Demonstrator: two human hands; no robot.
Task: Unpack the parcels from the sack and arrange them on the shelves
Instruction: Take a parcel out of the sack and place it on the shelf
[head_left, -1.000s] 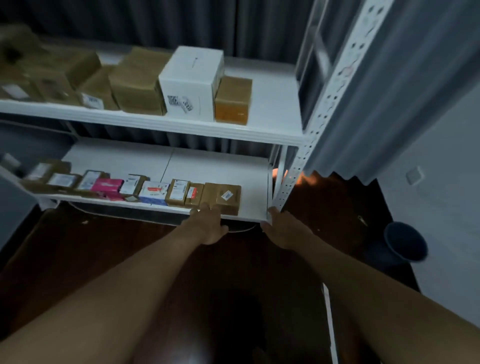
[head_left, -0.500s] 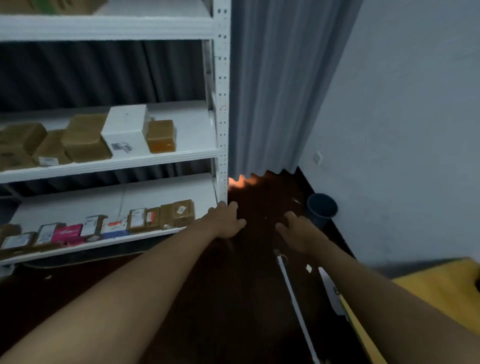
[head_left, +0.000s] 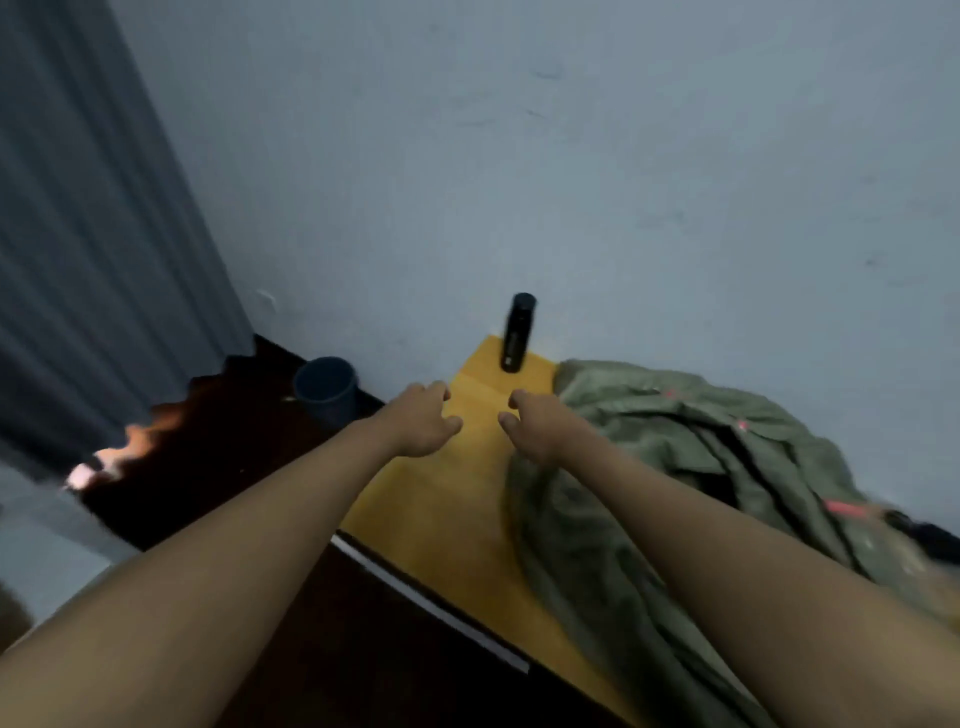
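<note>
Sack, green and slumped, lies on the yellow desk at the right, its dark opening facing up; no parcels show. Both hands hang above the desk with loosely curled fingers, each grip holding nothing: the right hand sits at the sack's near edge, the left hand just beside it over bare desk. Farther back a black bottle stands upright against the wall. A careless tug on the limp cloth could, I judge, drag the sack into the bottle and topple it.
</note>
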